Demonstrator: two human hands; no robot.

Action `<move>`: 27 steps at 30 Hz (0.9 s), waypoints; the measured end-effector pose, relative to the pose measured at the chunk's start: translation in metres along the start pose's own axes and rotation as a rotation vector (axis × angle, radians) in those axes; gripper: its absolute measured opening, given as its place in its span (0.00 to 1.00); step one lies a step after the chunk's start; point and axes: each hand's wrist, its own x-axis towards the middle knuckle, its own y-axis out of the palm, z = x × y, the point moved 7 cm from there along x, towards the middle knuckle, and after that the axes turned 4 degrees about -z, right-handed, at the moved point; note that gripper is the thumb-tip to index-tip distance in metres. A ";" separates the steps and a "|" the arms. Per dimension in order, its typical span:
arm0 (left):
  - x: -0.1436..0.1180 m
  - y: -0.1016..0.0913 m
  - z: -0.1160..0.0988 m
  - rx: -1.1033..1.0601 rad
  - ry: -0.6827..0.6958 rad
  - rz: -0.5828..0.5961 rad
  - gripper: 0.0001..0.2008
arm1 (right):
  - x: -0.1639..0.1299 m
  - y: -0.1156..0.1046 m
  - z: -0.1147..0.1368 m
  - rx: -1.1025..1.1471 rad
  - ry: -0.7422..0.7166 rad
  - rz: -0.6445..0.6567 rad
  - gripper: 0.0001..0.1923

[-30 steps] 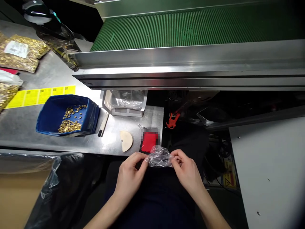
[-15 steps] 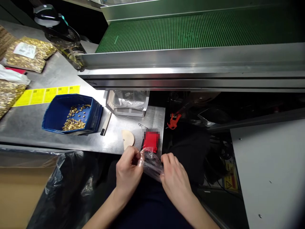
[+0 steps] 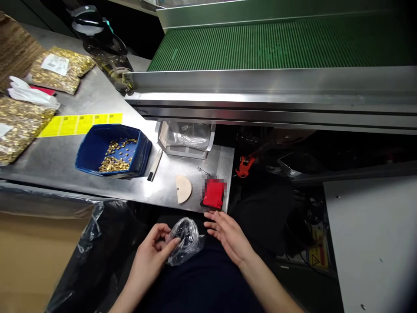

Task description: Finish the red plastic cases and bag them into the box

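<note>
Hands (image 3: 151, 251), clear bag (image 3: 189, 243) near half-disc (image 3: 184, 190), red item (image 3: 214, 194)

One left hand (image 3: 151, 252), one right hand (image 3: 230, 237) — that's two, with one clear bag (image 3: 185, 248) in hand! One blue bin (image 3: 87, 150), one grey bin (image 3: 187, 151), one half-disc (image 3: 184, 190), one red item (image 3: 214, 194), one orange tool (image 3: 244, 167), one bottle (image 3: 109, 58), two filled packets (image 3: 24, 126) — and loose golden pieces (image 3: 114, 165), too many to count!
</note>
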 end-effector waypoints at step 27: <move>-0.020 0.064 -0.103 0.479 0.973 -0.175 0.06 | -0.072 -0.008 0.038 -1.271 -0.524 -0.035 0.06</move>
